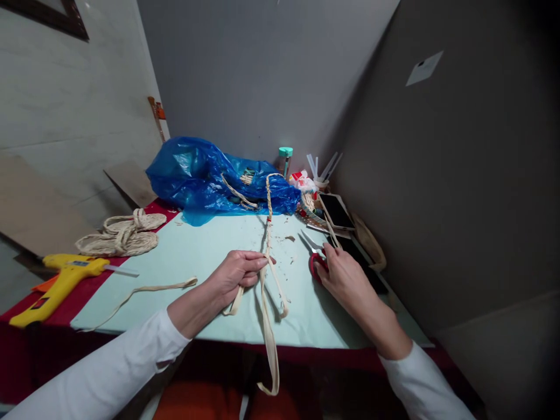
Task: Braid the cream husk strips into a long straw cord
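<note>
My left hand (240, 273) pinches a braid of pale plant fibre (268, 201) between thumb and fingertips. The braid's plaited upper part runs back to the blue bag, and its loose flat strips (269, 344) hang below my fingers, one past the table's front edge. In my right hand (345, 274) are scissors with red handles (314, 265), their metal blades (308, 240) pointing away to the left, apart from the braid. A pale strip (331, 230) runs up just behind the right fingers; whether they touch it, I cannot tell.
A blue plastic bag (196, 181) lies at the back. Woven sandals (126, 233), a yellow glue gun (65, 280) and a loose strip (144, 289) are on the left. At the right are a dark-screened tablet (336, 211), a cup of glue sticks (321, 184) and a green-lidded jar (285, 160).
</note>
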Action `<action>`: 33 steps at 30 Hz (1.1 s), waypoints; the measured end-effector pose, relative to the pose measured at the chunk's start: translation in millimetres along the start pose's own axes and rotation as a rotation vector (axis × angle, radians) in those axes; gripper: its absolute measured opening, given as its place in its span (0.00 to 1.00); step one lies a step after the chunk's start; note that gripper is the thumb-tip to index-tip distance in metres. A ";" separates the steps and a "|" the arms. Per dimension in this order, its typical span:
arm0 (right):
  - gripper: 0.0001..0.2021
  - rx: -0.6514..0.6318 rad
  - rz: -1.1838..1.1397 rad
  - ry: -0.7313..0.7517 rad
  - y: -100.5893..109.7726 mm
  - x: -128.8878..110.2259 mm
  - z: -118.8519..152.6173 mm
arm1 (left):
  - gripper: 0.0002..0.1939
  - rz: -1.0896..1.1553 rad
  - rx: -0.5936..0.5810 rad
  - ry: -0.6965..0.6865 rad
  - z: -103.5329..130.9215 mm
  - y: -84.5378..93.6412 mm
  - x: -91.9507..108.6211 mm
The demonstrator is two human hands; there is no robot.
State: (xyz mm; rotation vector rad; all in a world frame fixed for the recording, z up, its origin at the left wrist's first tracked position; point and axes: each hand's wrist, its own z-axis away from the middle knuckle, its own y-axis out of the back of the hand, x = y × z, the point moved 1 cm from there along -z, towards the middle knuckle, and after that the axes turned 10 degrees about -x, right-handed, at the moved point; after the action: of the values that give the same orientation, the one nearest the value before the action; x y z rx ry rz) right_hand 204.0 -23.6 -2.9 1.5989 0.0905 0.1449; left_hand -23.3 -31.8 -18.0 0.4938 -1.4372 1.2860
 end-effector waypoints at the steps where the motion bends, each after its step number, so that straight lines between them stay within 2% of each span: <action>1: 0.12 0.016 0.045 -0.016 0.4 -1.2 -3.3 | 0.06 0.008 0.003 0.001 -0.3 0.2 -0.4; 3: 0.12 0.069 0.081 0.003 2.8 -8.9 -8.2 | 0.06 0.015 -0.001 -0.001 -1.1 0.9 -1.6; 6: 0.13 0.111 0.035 0.175 8.2 -29.6 -18.0 | 0.08 0.008 -0.016 -0.002 -2.2 2.3 -3.5; 8: 0.15 0.072 0.046 0.275 8.8 -44.1 -29.2 | 0.10 -0.002 -0.019 -0.006 -2.3 3.0 -3.7; 11: 0.15 -0.022 0.123 0.341 2.1 -58.5 -46.3 | 0.09 0.001 -0.011 -0.008 -1.0 2.8 -2.1; 14: 0.14 -0.029 0.164 0.446 -7.9 -60.6 -47.9 | 0.08 0.015 -0.006 0.003 1.4 1.6 0.2; 18: 0.17 -0.002 0.122 0.539 -15.8 -45.4 -23.8 | 0.09 0.022 0.000 -0.007 3.1 -0.2 1.3; 21: 0.22 0.010 0.068 0.539 -16.2 -31.3 -12.3 | 0.09 0.022 0.004 -0.002 2.3 -0.7 0.1; 25: 0.24 0.039 0.107 0.413 -13.2 -28.9 -29.7 | 0.09 0.016 -0.009 -0.005 1.5 0.3 -1.1; 29: 0.16 -0.031 0.220 0.430 -8.8 -41.8 -55.0 | 0.09 0.003 -0.003 -0.016 2.2 1.7 -0.6; 33: 0.13 -0.025 0.262 0.437 -4.0 -53.3 -50.6 | 0.11 -0.020 -0.032 -0.040 3.5 0.7 -1.5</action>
State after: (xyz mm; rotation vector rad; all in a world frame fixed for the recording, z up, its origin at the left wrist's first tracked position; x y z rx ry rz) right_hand 143.9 18.6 -7.4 1.5264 0.2165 0.6958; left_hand -25.0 -35.1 -19.1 0.5140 -1.4804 1.2417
